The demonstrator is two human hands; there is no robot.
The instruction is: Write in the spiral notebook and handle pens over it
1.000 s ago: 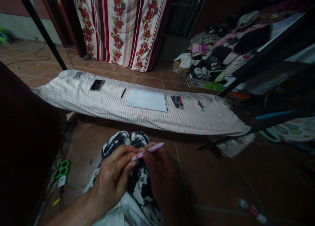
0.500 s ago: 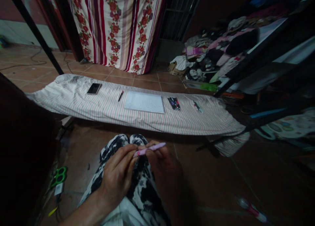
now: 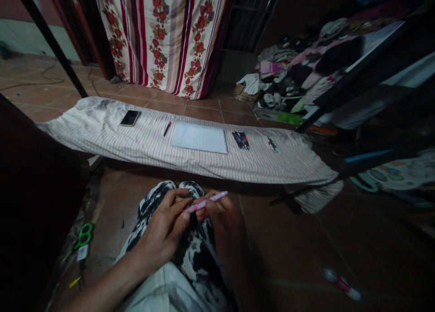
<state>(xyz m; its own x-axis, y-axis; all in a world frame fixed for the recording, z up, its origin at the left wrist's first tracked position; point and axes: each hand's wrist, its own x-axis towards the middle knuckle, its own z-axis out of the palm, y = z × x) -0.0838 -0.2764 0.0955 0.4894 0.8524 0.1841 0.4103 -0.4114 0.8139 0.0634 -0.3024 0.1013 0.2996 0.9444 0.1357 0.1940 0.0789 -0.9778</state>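
Head view: left hand (image 3: 163, 226) and right hand (image 3: 224, 216) together grip a pink pen (image 3: 202, 204) above patterned trousers (image 3: 192, 260). Beyond, white cloth (image 3: 253, 83) partly covers a cardboard box (image 3: 244, 95), hiding its contents. A bottle-like object (image 3: 341, 284) lies blurred on dim floor (image 3: 288, 248).

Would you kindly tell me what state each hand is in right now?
Left hand: closed on the lower-left end of the pink pen.
Right hand: closed, holding the same pen nearer its upper-right end.

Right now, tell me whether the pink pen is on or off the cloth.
Off: the right hand holds the pink pen, one end at the left hand, on this side of the cloth.
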